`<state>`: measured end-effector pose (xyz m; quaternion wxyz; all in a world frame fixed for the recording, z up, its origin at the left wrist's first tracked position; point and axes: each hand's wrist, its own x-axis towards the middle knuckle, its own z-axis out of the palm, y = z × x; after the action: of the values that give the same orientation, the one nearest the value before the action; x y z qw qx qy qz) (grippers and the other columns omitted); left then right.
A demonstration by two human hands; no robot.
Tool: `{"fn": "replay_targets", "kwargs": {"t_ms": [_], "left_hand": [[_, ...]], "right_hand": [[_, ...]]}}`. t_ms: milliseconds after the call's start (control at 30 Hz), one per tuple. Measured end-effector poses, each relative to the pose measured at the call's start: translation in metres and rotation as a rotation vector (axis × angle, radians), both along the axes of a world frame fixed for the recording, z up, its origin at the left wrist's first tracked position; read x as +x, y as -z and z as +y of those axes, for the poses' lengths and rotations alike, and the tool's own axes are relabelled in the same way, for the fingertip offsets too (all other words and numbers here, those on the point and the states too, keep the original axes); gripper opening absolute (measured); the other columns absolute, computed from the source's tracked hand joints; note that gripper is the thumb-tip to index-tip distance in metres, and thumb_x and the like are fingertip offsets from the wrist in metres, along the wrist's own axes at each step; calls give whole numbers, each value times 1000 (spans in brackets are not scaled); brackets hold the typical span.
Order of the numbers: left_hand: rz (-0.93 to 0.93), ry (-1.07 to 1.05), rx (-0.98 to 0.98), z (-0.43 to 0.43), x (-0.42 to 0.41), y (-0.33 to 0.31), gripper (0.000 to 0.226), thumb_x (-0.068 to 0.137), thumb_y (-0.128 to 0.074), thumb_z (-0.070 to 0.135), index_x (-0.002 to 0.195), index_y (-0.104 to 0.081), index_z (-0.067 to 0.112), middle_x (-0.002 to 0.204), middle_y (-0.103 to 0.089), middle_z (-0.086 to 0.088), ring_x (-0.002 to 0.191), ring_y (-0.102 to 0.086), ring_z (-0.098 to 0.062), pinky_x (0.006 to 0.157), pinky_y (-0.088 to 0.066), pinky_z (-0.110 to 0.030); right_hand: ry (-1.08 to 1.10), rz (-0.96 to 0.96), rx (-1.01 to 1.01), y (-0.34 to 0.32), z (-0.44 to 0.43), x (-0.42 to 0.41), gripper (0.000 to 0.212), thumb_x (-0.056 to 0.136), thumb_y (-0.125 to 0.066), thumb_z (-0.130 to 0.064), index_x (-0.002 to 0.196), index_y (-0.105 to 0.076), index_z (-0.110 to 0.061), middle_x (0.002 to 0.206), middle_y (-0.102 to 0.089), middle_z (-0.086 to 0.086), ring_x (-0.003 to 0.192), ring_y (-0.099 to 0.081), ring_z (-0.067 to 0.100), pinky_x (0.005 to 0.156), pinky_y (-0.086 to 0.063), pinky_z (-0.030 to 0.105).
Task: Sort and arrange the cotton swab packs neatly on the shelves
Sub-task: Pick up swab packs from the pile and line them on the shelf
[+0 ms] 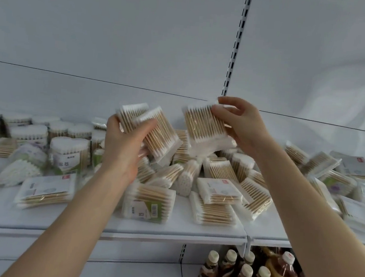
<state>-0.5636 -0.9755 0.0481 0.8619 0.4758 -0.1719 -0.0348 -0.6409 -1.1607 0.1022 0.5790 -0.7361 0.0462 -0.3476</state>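
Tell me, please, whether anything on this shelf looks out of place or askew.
Yes: the flat swab packs lie heaped at centre, tilted and overlapping at all angles, while the round tubs at left stand upright. The left hand and right hand hold more above the heap.

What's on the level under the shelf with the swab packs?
Capped drink bottles stand below the shelf at right. How far back they go is hidden by the shelf; at left only white panel shows.
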Motion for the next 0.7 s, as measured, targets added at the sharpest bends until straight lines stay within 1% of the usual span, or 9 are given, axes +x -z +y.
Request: {"fn": "replay_targets", "kwargs": {"t_ms": [100,200,267,333,400,467,533,600,700], "left_hand": [[54,70,-81,-3,-5,-5,41,83,-67,23,117,-46,16,103,-65,-1,78,-66,-16,61,-55,-33],[2,77,-61,0,-5,-13,71,64,-75,38,124,-45,13,107,-66,-6,86,-68,-19,61,-55,-33],[-48,15,6,4,-2,-15,85,54,-81,35,127,-46,9,111,-66,-9,90,-69,-20,57,-54,-31],[-58,-45,33,13,6,-14,78,58,-84,22,126,-47,8,110,-67,-9,89,-70,-19,62,-57,-32],[-60,-74,48,21,12,-12,74,61,-83,17,124,-47,7,109,-67,-10,89,-70,-20,66,-58,-34],[-72,-96,56,28,16,-10,71,59,-83,18,121,-48,10,108,-67,-9,89,-70,-20,68,-58,-34],[-73,-133,46,36,18,-8,60,62,-82,15,113,-48,15,105,-67,-6,89,-69,-19,71,-58,-36],[-78,-139,50,45,18,-8,74,53,-83,22,118,-49,12,107,-67,-8,92,-69,-21,77,-57,-42],[-94,-151,49,57,15,-6,82,54,-82,23,127,-47,6,111,-67,-11,92,-69,-21,72,-58,-39]], "right_hand": [[-87,-36,-61,-1,30,13,15,84,-65,-11,98,-59,-15,77,-66,-2,63,-63,4,61,-52,18],[-51,-70,-169,6,50,31,15,84,-66,-13,98,-60,-14,74,-65,-4,58,-61,-2,56,-48,14],[-76,-66,-166,5,55,42,15,84,-66,-15,97,-60,-15,75,-66,-3,61,-62,1,60,-51,18],[-85,-28,-195,4,51,53,14,86,-64,-19,99,-60,-14,79,-66,-1,68,-62,6,68,-52,23],[16,102,-412,7,38,68,23,89,-60,-25,109,-58,-13,97,-66,4,86,-62,14,79,-50,29],[115,416,-787,17,19,86,46,89,-59,-29,129,-47,-11,126,-55,8,114,-53,22,95,-43,34],[140,704,-1050,31,5,100,63,83,-65,-35,135,-38,-12,137,-46,9,122,-46,26,101,-38,37],[170,743,-1116,37,1,107,66,76,-72,-41,128,-44,-12,126,-52,8,113,-49,26,95,-41,37],[269,579,-1099,30,2,107,62,75,-75,-33,124,-47,-8,119,-55,11,109,-50,28,85,-40,33]]}}
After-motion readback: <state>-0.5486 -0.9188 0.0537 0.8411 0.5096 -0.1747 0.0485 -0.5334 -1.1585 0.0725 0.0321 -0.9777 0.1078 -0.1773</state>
